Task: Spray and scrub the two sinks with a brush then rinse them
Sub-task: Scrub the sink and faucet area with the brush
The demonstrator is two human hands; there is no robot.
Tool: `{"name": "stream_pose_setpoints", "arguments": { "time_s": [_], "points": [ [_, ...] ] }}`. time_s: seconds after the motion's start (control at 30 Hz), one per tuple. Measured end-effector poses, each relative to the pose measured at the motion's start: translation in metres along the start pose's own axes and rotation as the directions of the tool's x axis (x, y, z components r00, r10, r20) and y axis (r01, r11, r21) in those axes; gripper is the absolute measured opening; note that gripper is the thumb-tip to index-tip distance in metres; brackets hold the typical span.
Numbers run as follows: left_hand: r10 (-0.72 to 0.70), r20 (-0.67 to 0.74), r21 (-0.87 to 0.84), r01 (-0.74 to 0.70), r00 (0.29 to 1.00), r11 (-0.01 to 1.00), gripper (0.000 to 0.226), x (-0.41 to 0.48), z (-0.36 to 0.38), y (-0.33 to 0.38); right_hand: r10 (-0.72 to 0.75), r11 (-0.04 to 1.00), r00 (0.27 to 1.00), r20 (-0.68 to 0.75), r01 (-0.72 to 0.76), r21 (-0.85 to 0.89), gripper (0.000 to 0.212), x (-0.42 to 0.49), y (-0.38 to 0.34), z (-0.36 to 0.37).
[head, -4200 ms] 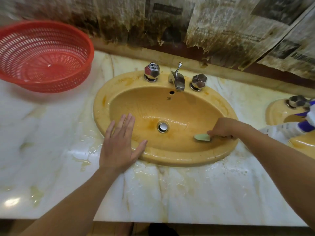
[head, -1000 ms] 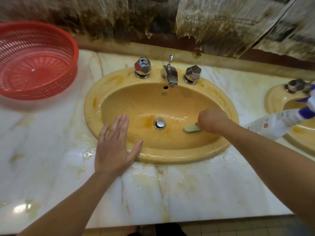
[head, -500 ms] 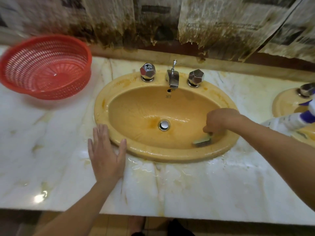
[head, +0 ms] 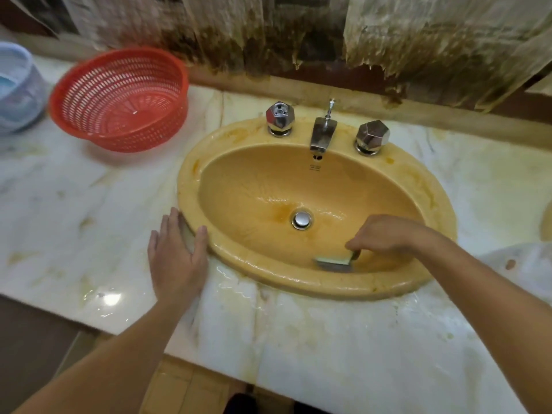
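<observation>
Mid-scrub in the yellow sink (head: pixel 442 204), by the look of it. Right hand (head: pixel 385 234) down inside the bowl, fingers curled round the handle of the brush (head: pixel 333 262) and gripping it. Brush head just below and to the thumb side of that hand, pressed bristles-down on the near wall of the bowl, close under the front rim. Long axis of the head roughly crosswise, running along the curve of the rim, not toward the drain (head: pixel 301 219). Drain up and away from the brush, off the fingertip side of the right hand, with bare wet bowl between.

Left hand (head: pixel 176 261) flat and relaxed, fingers straight, gripping nothing; palm resting on the wet table (head: pixel 89 219), thumb and a fingertip touching the outer edge of the sink's near-left rim. Far from the brush, a mere prop for balance.

Likely next stroke: sideways along the near wall, or a pull up toward the drain, all of it work for the right hand, much the nearer of the two. Orange staining on the rim's far-right side and round the taps (head: pixel 324 132) beyond the right hand's knuckles, so plenty unscrubbed. Second sink only a sliver at the right edge; rinse not yet begun, no water visible from the spout
</observation>
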State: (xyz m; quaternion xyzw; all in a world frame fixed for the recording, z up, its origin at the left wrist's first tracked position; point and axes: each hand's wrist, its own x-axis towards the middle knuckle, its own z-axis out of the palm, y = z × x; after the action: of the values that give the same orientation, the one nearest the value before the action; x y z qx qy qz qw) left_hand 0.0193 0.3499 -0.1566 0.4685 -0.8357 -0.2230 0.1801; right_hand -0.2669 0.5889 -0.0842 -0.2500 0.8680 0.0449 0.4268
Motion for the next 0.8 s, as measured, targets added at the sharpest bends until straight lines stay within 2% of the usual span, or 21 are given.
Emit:
{"name": "stream_pose_setpoints", "arguments": {
  "time_s": [0.03, 0.07, 0.1, 0.17, 0.2, 0.27, 0.3, 0.33, 0.4, 0.43, 0.47, 0.5, 0.53, 0.57, 0.6, 0.63, 0.67, 0.7, 0.73, 0.77, 0.8],
  "points": [
    [-0.004, -0.003, -0.008, 0.004, 1.000, 1.000, 0.065, 0.000, 0.000, 0.000, -0.013, 0.996, 0.998, 0.054, 0.008, 0.088, 0.039, -0.001, -0.002, -0.001],
    [-0.008, -0.008, -0.015, 0.008, 1.000, 1.000, 0.062, 0.000, 0.001, 0.001, -0.026, 0.996, 0.997, 0.068, 0.021, 0.082, 0.037, 0.003, -0.001, -0.003],
    [-0.013, -0.020, -0.024, 0.012, 1.000, 1.000, 0.058, 0.001, 0.000, 0.001, -0.018, 1.000, 0.999, 0.045, 0.018, -0.010, 0.035, 0.006, 0.000, -0.004],
    [-0.039, -0.073, -0.056, 0.035, 0.997, 0.998, 0.051, 0.006, -0.002, 0.000, 0.021, 0.972, 0.994, -0.108, -0.046, -0.232, 0.028, 0.008, -0.001, -0.003],
    [-0.053, -0.102, -0.074, 0.045, 0.993, 0.996, 0.050, 0.009, -0.004, -0.001, 0.007, 0.976, 0.993, -0.120, -0.033, -0.216, 0.028, 0.010, -0.003, 0.000],
    [-0.014, -0.112, -0.053, 0.008, 0.994, 0.999, 0.047, 0.015, -0.008, -0.004, -0.100, 0.995, 0.995, 0.022, 0.100, -0.019, 0.034, 0.010, -0.013, 0.004],
    [0.027, -0.090, -0.012, -0.028, 0.996, 1.000, 0.045, 0.016, -0.008, -0.007, -0.121, 0.990, 0.990, 0.069, 0.115, 0.082, 0.035, 0.006, -0.017, 0.003],
    [0.059, -0.072, 0.029, -0.057, 0.996, 0.998, 0.044, 0.016, -0.006, -0.009, -0.119, 0.989, 0.990, 0.078, 0.111, 0.094, 0.035, 0.007, -0.017, 0.001],
    [0.045, -0.077, 0.095, -0.038, 0.996, 0.995, 0.047, 0.017, -0.002, -0.015, -0.068, 0.993, 0.998, -0.018, 0.066, -0.103, 0.032, 0.010, -0.013, 0.000],
    [0.011, -0.093, 0.121, 0.000, 0.996, 0.993, 0.050, 0.019, -0.001, -0.017, -0.041, 0.989, 0.996, -0.077, 0.029, -0.145, 0.032, 0.010, -0.012, 0.002],
    [-0.021, -0.104, 0.144, 0.035, 0.994, 0.989, 0.053, 0.021, -0.001, -0.019, -0.063, 0.994, 0.996, -0.061, 0.057, -0.092, 0.032, 0.011, -0.011, 0.005],
    [-0.042, -0.107, 0.164, 0.060, 0.993, 0.985, 0.056, 0.023, -0.001, -0.021, -0.142, 0.989, 0.990, 0.003, 0.142, 0.045, 0.032, 0.009, -0.013, 0.005],
    [-0.050, -0.100, 0.185, 0.068, 0.994, 0.980, 0.057, 0.025, 0.000, -0.022, -0.189, 0.969, 0.979, 0.073, 0.174, 0.176, 0.032, 0.006, -0.017, 0.004],
    [-0.048, -0.090, 0.206, 0.066, 0.995, 0.976, 0.057, 0.026, 0.000, -0.023, -0.206, 0.956, 0.972, 0.110, 0.176, 0.233, 0.033, 0.001, -0.019, 0.002],
    [-0.045, -0.082, 0.223, 0.062, 0.996, 0.973, 0.057, 0.027, 0.001, -0.024, -0.191, 0.964, 0.976, 0.102, 0.166, 0.210, 0.034, 0.003, -0.015, 0.000],
    [-0.040, -0.080, 0.234, 0.058, 0.996, 0.971, 0.057, 0.027, 0.001, -0.024, -0.150, 0.985, 0.987, 0.065, 0.143, 0.099, 0.034, 0.004, -0.013, -0.001],
    [-0.039, -0.082, 0.241, 0.058, 0.996, 0.969, 0.057, 0.026, 0.001, -0.023, -0.087, 0.996, 0.996, -0.022, 0.087, -0.012, 0.033, 0.004, -0.011, -0.002],
    [-0.043, -0.089, 0.244, 0.064, 0.995, 0.968, 0.057, 0.026, 0.001, -0.022, -0.049, 0.998, 0.996, -0.076, 0.047, -0.034, 0.033, 0.005, -0.011, -0.001],
    [-0.053, -0.094, 0.244, 0.074, 0.994, 0.967, 0.057, 0.026, 0.001, -0.021, -0.079, 0.996, 0.996, -0.052, 0.081, 0.040, 0.033, 0.006, -0.011, 0.002],
    [-0.064, -0.096, 0.242, 0.085, 0.993, 0.967, 0.057, 0.026, 0.001, -0.020, -0.156, 0.980, 0.988, 0.018, 0.152, 0.132, 0.035, 0.005, -0.013, 0.003],
    [-0.072, -0.094, 0.241, 0.093, 0.993, 0.966, 0.057, 0.026, 0.001, -0.019, -0.181, 0.962, 0.979, 0.091, 0.157, 0.223, 0.037, 0.002, -0.016, 0.002]
  ]
}}
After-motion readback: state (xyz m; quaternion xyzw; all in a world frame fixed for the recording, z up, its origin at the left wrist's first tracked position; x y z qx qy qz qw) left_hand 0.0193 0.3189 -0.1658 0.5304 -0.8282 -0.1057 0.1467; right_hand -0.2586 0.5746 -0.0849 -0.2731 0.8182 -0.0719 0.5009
